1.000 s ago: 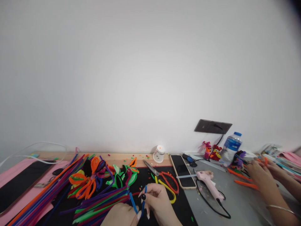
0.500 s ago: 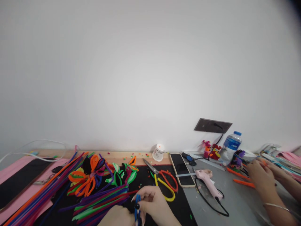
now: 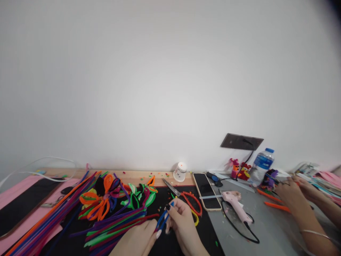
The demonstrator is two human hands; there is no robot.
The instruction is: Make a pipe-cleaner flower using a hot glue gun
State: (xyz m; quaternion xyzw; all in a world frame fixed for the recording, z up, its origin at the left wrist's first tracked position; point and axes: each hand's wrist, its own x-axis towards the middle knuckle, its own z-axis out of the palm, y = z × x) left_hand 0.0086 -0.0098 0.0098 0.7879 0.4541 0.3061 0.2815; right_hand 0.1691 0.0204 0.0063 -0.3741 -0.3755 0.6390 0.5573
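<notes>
Low in the middle of the view, a bent blue pipe cleaner [image 3: 162, 221] runs between my two hands. My left hand [image 3: 140, 236] pinches its lower end between thumb and fingers. The upper end is gripped by my right hand [image 3: 183, 222], its dark-nailed thumb pressed on the blue loop. Beside my left hand lie several cut pipe cleaners [image 3: 117, 225] in purple, green and red. Behind my right hand rest scissors [image 3: 191, 202] with red and yellow handles, partly hidden by the fingers.
Left are long pipe cleaners [image 3: 57, 213] and an orange pipe-cleaner flower [image 3: 99, 201]; a green one [image 3: 137, 197] lies nearer the middle. A paper cup [image 3: 179, 172], phone [image 3: 206, 192] and pink glue gun [image 3: 236, 204] stand farther right. Another person's hands [image 3: 291, 193] work at the right edge.
My right hand has turned and moved slightly right, its thumb now uppermost. My left hand has come up and right, showing more fingers. The blue pipe cleaner now slants instead of standing upright.
</notes>
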